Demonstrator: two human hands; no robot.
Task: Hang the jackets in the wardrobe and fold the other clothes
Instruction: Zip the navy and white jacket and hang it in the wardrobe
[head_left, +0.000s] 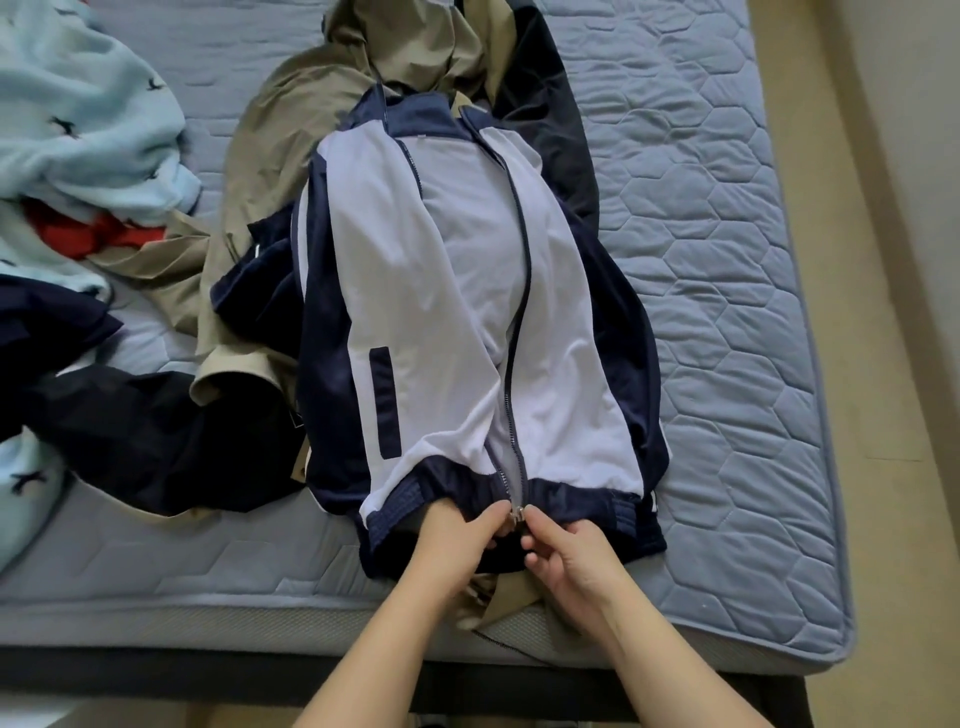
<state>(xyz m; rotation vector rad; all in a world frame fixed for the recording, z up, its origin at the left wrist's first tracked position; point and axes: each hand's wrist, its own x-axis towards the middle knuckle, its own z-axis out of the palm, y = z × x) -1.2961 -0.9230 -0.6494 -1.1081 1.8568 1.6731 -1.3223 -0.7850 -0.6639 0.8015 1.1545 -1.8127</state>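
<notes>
Here, jacket (457, 291) lengthwise, collar (415, 111) far, left hand (457, 540), right hand (566, 561) fingers (493, 519) pinching zipper (518, 322).

Track jacket (457, 291): pale lilac-white front, navy sleeves, collar, hem, pocket stripe
Coat (291, 119): khaki
Dark garment (130, 426): navy-black
Blanket (88, 130): light blue, small dark bird marks
Small garment (98, 234): red
Mattress (701, 234): grey-blue, quilted hexagons

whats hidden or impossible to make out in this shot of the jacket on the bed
Head view:
- the zipper base: fingertips of the left hand and right hand hide whether it is engaged.
- khaki garment: mostly under the jacket.
- red garment: buried under the light blue fleece, itself cut by the left edge.
- wardrobe: out of frame.
</notes>
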